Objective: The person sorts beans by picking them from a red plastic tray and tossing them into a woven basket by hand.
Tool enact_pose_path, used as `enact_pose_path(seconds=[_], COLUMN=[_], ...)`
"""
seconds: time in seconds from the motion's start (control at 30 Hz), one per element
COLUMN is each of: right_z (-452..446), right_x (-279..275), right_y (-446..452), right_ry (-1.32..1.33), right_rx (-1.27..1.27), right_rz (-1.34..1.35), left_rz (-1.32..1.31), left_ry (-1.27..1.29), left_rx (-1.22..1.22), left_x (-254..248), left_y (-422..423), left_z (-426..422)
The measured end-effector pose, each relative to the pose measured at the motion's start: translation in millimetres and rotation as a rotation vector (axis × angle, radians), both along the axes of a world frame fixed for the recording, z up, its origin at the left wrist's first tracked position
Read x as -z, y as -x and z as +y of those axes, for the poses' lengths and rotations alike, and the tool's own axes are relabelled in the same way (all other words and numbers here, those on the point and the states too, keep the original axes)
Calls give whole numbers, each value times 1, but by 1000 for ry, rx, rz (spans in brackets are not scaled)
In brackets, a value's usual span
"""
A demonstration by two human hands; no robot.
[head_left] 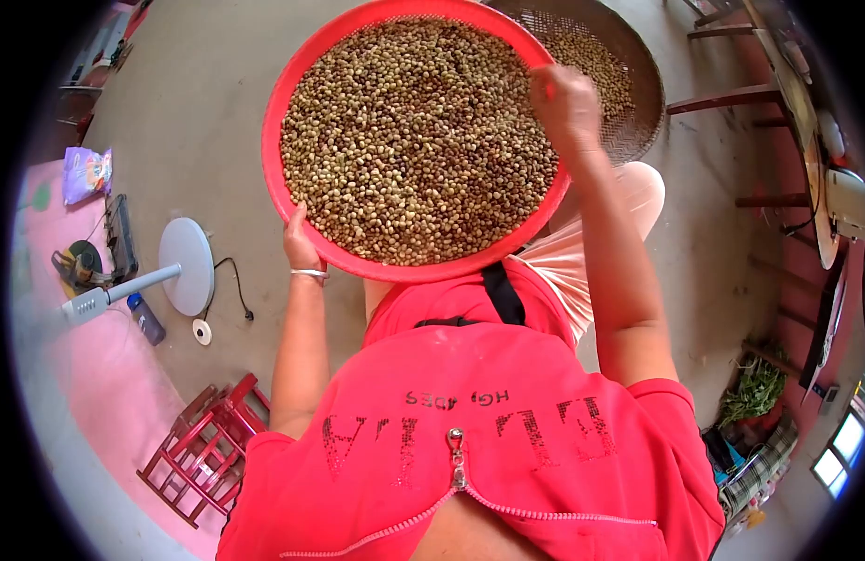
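Observation:
A round red basket (275, 182), filled with small greenish-brown beans or berries (414, 140), is held up in front of my body. My left hand (302, 245) grips its lower left rim, with the thumb over the edge and the other fingers hidden beneath. At the upper right rim is my right hand (568, 105), its fingers closed and slightly blurred; what they hold, if anything, is hidden. Behind the basket on the right, a brown woven basket (646, 84) on the floor holds more of the same beans (590, 70).
A white fan-like stand with a round base (187, 266) is at the left, near a blue bottle (146, 320) and a purple packet (86, 175). Red stools (208, 449) stand lower left. Wooden furniture (732, 98) and green plants (754, 388) are at the right.

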State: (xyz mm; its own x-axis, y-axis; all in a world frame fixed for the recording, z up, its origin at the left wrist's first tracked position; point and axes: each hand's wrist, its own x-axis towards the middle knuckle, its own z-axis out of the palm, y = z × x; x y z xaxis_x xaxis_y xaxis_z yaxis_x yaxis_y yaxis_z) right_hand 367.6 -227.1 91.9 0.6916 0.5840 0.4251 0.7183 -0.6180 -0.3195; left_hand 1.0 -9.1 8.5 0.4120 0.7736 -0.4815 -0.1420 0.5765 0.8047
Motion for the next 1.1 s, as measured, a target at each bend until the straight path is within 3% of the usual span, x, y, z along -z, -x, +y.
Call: enact_pose_path(seconds=[0.1, 0.17, 0.37, 0.43, 0.5, 0.57, 0.63, 0.67, 0.7, 0.77, 0.97, 1.1], right_z=[13, 22, 16, 8, 3, -5, -5, 0, 4, 20, 40, 25], right_x=[29, 40, 39, 37, 8, 14, 21, 32, 27, 19, 39, 36], right_y=[29, 36, 36, 18, 7, -20, -11, -4, 14, 41, 46, 35], right_ry=[217, 182, 194, -126, -625, -918, -659, -404, -291, 20, 193, 51], right_rx=[-75, -65, -42, -89, 186, 322, 208, 125, 15, 9, -7, -37], right_rz=[215, 303, 251, 186, 506, 691, 661, 566, 666, 548, 496, 496], left_rz=[-29, 1, -2, -7, -11, -4, -19, -15, -6, 4, 27, 16], left_ry=[2, -29, -25, -35, -25, 5, -5, -7, -8, -17, -18, -13], left_rx=[18, 6, 3, -2, -17, -25, -16, -1, 12, 0, -35, -3], left_x=[0, -4, -2, -1, 3, 4, 4, -1, -3, -4, -13, -11], left_y=[1, 1, 1, 2, 3, 4, 1, 0, 1, 0, -3, -1], left_z=[3, 1, 1, 0, 2, 0, 3, 2, 1, 1, -4, -3])
